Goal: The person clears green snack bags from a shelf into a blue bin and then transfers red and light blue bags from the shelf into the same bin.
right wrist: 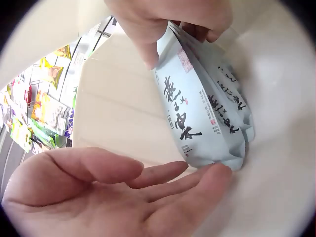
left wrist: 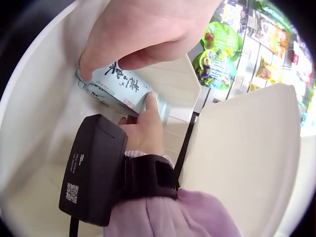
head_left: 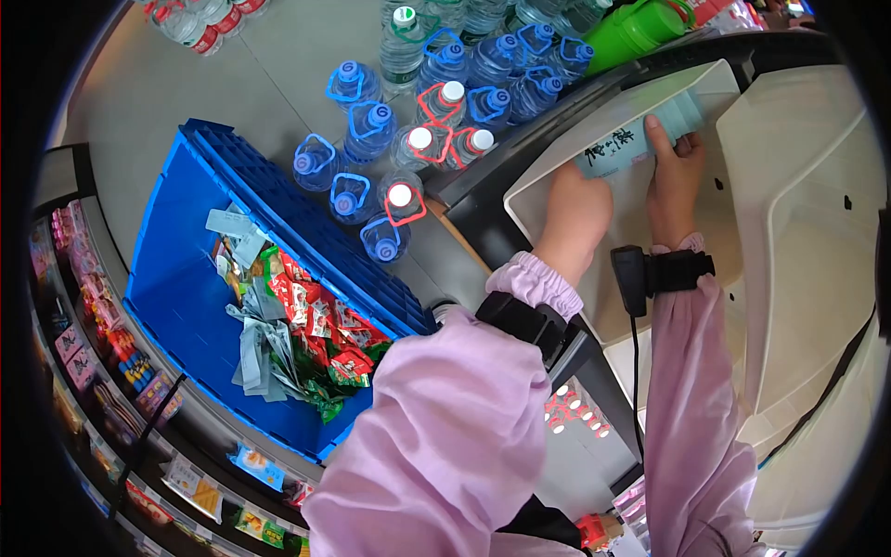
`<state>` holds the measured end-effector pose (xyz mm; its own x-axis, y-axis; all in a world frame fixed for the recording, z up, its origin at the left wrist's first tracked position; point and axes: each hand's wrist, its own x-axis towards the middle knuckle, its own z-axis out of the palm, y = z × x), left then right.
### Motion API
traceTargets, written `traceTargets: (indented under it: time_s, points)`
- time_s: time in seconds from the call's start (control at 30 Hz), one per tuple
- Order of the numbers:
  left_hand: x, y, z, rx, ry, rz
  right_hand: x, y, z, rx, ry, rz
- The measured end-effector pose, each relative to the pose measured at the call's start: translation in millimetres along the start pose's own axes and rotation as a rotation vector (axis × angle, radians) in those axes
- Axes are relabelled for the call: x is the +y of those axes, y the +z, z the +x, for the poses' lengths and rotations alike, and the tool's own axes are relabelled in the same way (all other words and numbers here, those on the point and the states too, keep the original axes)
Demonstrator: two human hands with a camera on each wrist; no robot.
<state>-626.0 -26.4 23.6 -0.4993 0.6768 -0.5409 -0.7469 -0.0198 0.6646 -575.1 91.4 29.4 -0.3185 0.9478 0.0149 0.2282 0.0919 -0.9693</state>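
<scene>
Several pale blue pouches (head_left: 614, 151) with black brush-style characters stand face to face in a cream plastic bin (head_left: 719, 237). My right hand (head_left: 676, 181) grips them at one end, thumb on the front pouch and fingers behind. In the right wrist view, the right hand (right wrist: 173, 19) holds the pouches (right wrist: 180, 106) from above. At their other end is my left hand (head_left: 575, 213). The right wrist view has the left hand (right wrist: 118, 192) with its fingers loosely extended, fingertips right at the bottom edge of the pouches.
A blue crate (head_left: 181, 246) at left holds red and green packets (head_left: 320, 320) and grey-blue packets (head_left: 264, 339). Water bottles (head_left: 376, 121) stand on the floor beyond. Another cream bin (head_left: 807, 186) adjoins on the right. Snack shelves (head_left: 121, 371) line the left edge.
</scene>
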Motion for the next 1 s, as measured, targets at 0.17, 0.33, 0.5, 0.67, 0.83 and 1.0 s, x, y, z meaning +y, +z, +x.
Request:
traceTargets:
  time_s: [0.17,0.33,0.5,0.67,0.83,1.0]
  points:
    - [-11.4,-1.1,6.3,0.013,0.031,0.024,0.4,-8.2,1.6,-0.053,0.038,-0.021]
    - [-1.2,-2.4,-0.6,0.007,-0.037,-0.002,-28.3,-10.4,-24.2,-0.125,0.126,0.000]
    - [-6.3,-2.5,0.3,0.025,0.026,0.044,-32.5,-13.7,-37.4,-0.001,0.107,-0.270]
    - [-8.7,1.1,-17.9,0.014,0.028,0.186,-22.5,-27.5,-45.3,0.153,-0.039,-0.256]
    - [-8.8,-12.7,-62.3,-0.096,0.153,0.177,-30.6,-49.5,-73.9,0.234,-0.188,-0.220]
    - [8.1,-43.7,-125.3,-0.209,0.102,0.077,-56.1,-47.6,-122.3,0.295,-0.019,0.004]
